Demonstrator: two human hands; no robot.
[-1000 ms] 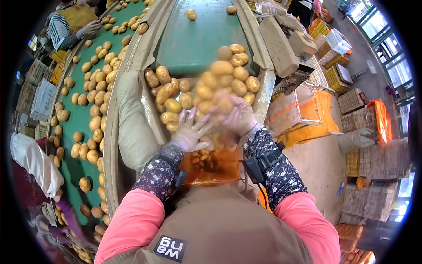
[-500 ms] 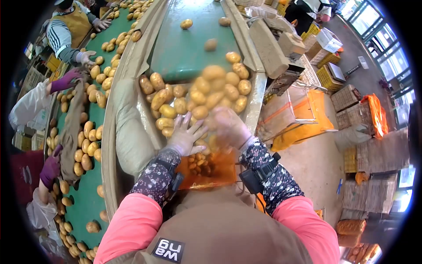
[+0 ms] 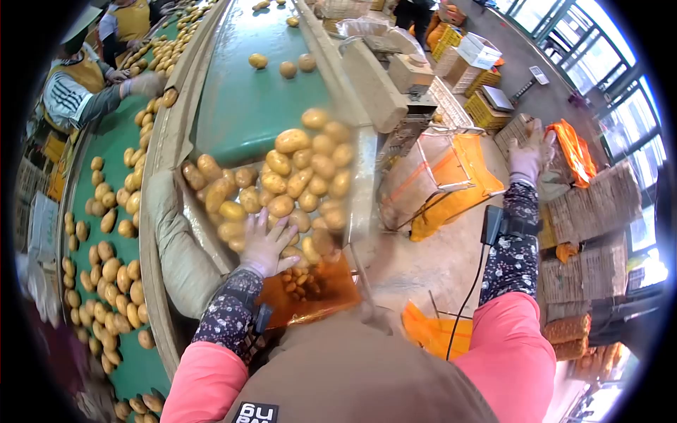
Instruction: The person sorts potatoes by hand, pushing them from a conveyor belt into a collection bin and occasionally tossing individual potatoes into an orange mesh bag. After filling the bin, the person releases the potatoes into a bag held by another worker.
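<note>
Many potatoes [image 3: 282,183] touch the spread left hand [image 3: 264,247]; apron patch [image 3: 255,412] shows "6U".

Dull, dusty tan skin on the potatoes [image 3: 296,176], a faint sheen on the yellower ones. Beneath, matt green rubbery belt [image 3: 247,99], smooth but scuffed. Thin pale glove, slightly wrinkled, over the left hand [image 3: 264,247] and the right hand [image 3: 525,155]. Soft floral-printed cloth on the forearm sleeves [image 3: 226,317], plain matt pink cloth higher up. Translucent orange bag [image 3: 310,289], plastic by the look of it, glossy and creased. Coarse, grimy beige cloth over the padded bolster [image 3: 176,240] along the belt's edge. Matt brown woven apron [image 3: 352,374]. Rough, dusty grey concrete floor [image 3: 416,261]. Thin bare-metal rack [image 3: 430,141] lined with another orange plastic sack [image 3: 458,190], duller and crumpled.
</note>
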